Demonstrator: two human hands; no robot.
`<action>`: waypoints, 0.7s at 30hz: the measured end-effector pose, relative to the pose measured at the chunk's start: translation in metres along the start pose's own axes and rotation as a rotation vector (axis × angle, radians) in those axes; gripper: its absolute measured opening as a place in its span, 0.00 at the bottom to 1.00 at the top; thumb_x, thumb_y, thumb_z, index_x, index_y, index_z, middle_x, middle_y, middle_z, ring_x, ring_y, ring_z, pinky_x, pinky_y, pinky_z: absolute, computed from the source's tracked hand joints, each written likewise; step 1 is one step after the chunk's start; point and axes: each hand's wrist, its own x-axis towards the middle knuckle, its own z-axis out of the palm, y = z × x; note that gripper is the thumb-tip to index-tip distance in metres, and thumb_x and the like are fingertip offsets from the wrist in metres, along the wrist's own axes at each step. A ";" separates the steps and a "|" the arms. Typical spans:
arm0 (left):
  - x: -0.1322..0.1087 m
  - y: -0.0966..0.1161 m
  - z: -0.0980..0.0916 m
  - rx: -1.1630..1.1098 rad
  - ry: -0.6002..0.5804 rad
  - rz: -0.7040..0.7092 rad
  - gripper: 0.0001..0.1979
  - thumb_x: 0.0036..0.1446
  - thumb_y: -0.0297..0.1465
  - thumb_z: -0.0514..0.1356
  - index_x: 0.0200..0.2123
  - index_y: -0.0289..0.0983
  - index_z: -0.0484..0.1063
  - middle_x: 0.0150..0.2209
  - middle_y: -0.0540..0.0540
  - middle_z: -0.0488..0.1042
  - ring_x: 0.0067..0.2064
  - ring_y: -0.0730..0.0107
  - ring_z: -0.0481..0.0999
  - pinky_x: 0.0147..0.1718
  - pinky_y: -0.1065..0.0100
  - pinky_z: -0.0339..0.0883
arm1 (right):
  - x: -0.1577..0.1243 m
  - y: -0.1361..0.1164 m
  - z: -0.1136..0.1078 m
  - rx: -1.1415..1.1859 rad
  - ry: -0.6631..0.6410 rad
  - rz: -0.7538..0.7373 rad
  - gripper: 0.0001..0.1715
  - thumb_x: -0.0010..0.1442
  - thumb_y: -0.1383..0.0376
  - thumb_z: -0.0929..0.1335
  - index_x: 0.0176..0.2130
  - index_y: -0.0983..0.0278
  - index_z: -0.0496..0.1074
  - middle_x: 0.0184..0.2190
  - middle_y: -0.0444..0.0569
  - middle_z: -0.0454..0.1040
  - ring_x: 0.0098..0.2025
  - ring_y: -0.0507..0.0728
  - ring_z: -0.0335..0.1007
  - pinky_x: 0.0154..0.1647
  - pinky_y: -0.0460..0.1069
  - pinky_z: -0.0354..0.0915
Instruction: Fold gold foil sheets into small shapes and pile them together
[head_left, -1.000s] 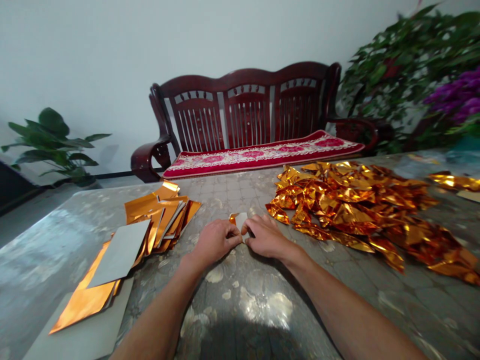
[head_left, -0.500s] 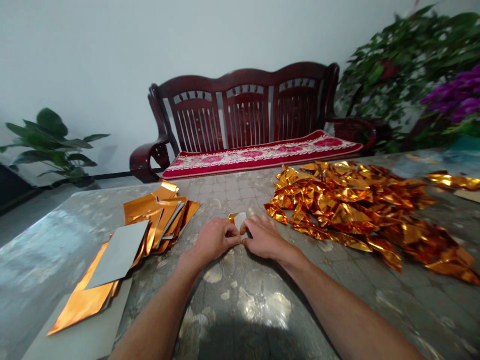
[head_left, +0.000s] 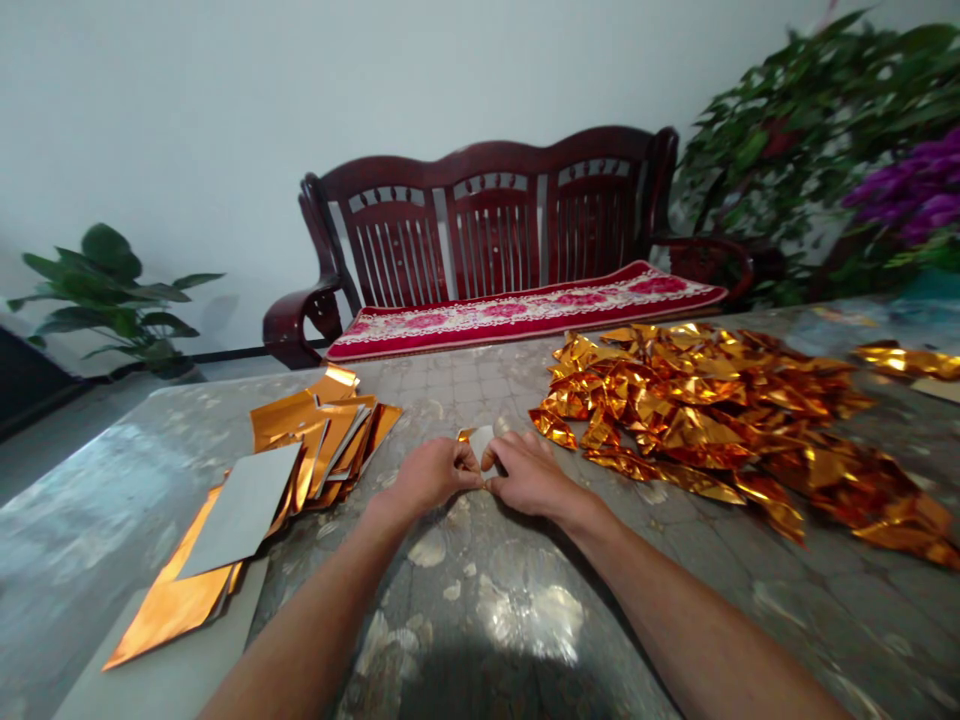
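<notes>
A small piece of foil paper (head_left: 482,438), whitish with a gold edge at its left, is pinched between my two hands over the table's middle. My left hand (head_left: 438,472) closes thumb and fingers on its left side. On its right side my right hand (head_left: 526,472) is closed too, fingertips nearly touching those of the left. The hands hide most of the piece. Left of them lies a loose stack of gold sheets (head_left: 176,607) with a grey-white sheet (head_left: 241,510) on top. A heap of folded, shiny gold pieces (head_left: 697,415) spreads to the right.
The table (head_left: 420,620) has a patterned, glossy cover. Beyond it stands a dark red wooden bench (head_left: 495,230) with a red floral runner (head_left: 525,308). Leafy plants (head_left: 112,300) are at the left, with more plants and purple flowers (head_left: 911,190) at the right.
The camera view has shifted very slightly. Both hands keep their pinch on the small piece, with little visible movement.
</notes>
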 end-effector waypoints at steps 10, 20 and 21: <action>0.010 -0.002 -0.008 -0.053 -0.037 0.037 0.09 0.45 0.24 0.63 0.33 0.39 0.75 0.24 0.56 0.71 0.27 0.74 0.69 0.27 0.74 0.56 | -0.001 0.002 -0.002 0.038 0.024 -0.029 0.09 0.54 0.64 0.69 0.39 0.58 0.71 0.41 0.45 0.71 0.47 0.60 0.61 0.44 0.51 0.51; 0.006 0.006 -0.008 0.103 0.089 -0.019 0.06 0.46 0.30 0.66 0.30 0.40 0.72 0.26 0.53 0.74 0.28 0.72 0.70 0.26 0.72 0.53 | -0.001 0.005 -0.003 0.065 0.047 -0.171 0.07 0.56 0.68 0.70 0.38 0.58 0.73 0.38 0.44 0.71 0.44 0.58 0.61 0.44 0.51 0.50; 0.006 0.006 -0.007 0.093 0.091 -0.014 0.06 0.46 0.30 0.65 0.29 0.39 0.72 0.26 0.53 0.74 0.28 0.72 0.70 0.27 0.72 0.53 | -0.001 0.006 -0.003 0.064 0.047 -0.190 0.07 0.56 0.68 0.70 0.38 0.58 0.74 0.38 0.44 0.71 0.44 0.58 0.61 0.44 0.50 0.50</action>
